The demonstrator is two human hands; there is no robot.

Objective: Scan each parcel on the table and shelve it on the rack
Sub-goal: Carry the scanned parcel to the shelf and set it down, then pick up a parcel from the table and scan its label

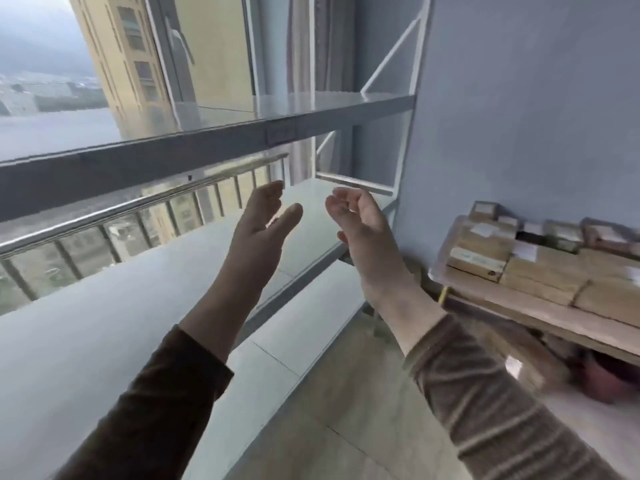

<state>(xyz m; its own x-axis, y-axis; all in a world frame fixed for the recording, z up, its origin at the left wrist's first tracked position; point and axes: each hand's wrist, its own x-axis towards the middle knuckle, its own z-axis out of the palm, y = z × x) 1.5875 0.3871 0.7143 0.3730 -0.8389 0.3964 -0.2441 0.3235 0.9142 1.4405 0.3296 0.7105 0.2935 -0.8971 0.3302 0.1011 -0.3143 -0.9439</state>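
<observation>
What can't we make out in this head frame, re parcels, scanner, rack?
- Parcels on the table: labels too small and blurred to read; the pile runs off the right edge, so no count.
- Scanner: none in view.
- Rack: upper part is cut off by the top edge; the near shelf runs off the left edge.
- Left hand and right hand: both hold nothing.

i see a big window (104, 81) with grey daylight and a yellow tower block (131, 57) outside, a railing (138, 206) below, a pale blue wall (519, 98) at right, and a tiled floor (346, 393).
</observation>
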